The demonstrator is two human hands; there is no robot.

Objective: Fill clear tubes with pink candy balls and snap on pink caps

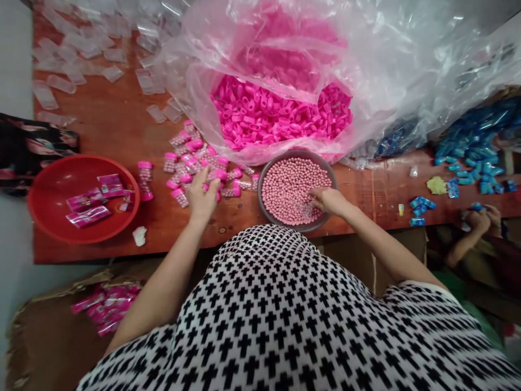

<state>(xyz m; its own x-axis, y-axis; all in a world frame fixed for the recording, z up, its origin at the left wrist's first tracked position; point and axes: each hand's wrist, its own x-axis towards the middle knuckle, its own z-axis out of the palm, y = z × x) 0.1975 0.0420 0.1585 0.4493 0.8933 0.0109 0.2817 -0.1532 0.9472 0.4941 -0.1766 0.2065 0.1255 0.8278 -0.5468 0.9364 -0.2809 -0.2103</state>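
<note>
My left hand (201, 200) rests at the near side of a heap of small clear bottles (179, 138) with pink caps, filled with pink beads. Its thumb and forefinger are apart, touching the heap, and no bottle is plainly gripped. My right hand (330, 201) reaches over the right rim of a grey bowl (260, 187) full of round pink beads (291, 182). Its fingers are closed on a small clear plastic container (304, 209), which lies partly sunk among the beads and is hard to make out.
Behind the bowl a large clear bag (195, 92) holds pink caps (264, 117). Empty clear containers (81, 46) lie back left. A red basin (44, 212) holds pink packets (87, 216). At right are blue pieces (480, 146) and another person's hands (480, 220).
</note>
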